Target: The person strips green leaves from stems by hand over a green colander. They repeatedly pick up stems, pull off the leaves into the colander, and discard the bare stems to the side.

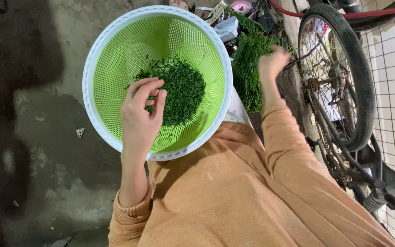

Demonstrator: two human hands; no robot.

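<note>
Chopped dark greens point(179, 89) heaped in round green colander point(115, 55), white rim.

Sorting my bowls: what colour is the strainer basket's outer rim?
White, around a lime-green mesh; the strainer basket shows in the head view.

I am counting one green colander point(193, 50) sitting in one white outer bowl point(92, 59), and it is holding one heap of chopped greens point(181, 89). I am seeing two hands: one left hand point(140, 116) over the colander and one right hand point(273, 61) at one bunch of uncut green herbs point(248, 68). I am making out one bicycle, showing one wheel point(344, 68), and one red hose point(366, 13). One small triangular scrap point(80, 132) is lying on the floor.
</note>
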